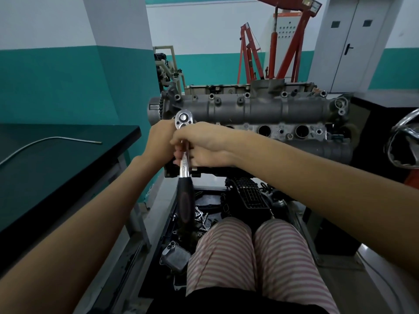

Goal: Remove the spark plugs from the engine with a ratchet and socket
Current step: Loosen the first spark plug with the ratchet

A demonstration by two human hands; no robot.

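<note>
Ratchet [184,152] upright at the engine [249,112] left end; right hand [204,146] grips its chrome shank, left hand [162,141] behind the head, grasp hidden. Socket unseen: a tilted drive risks slipping or cracking the plug

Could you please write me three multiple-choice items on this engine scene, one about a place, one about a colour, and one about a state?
1. Where does the thin bent metal rod lie?
A. on the dark bench at left
B. on the engine
C. on the floor

2. What colour is the ratchet grip?
A. red
B. black
C. yellow

3. What is the right hand doing?
A. hanging idle
B. resting flat on the engine
C. gripping the ratchet's chrome shank

Answers: 1 A, the rod rests on the benchtop; 2 B, the lower handle is black; 3 C, its fingers curl round the shank below the head.
</note>
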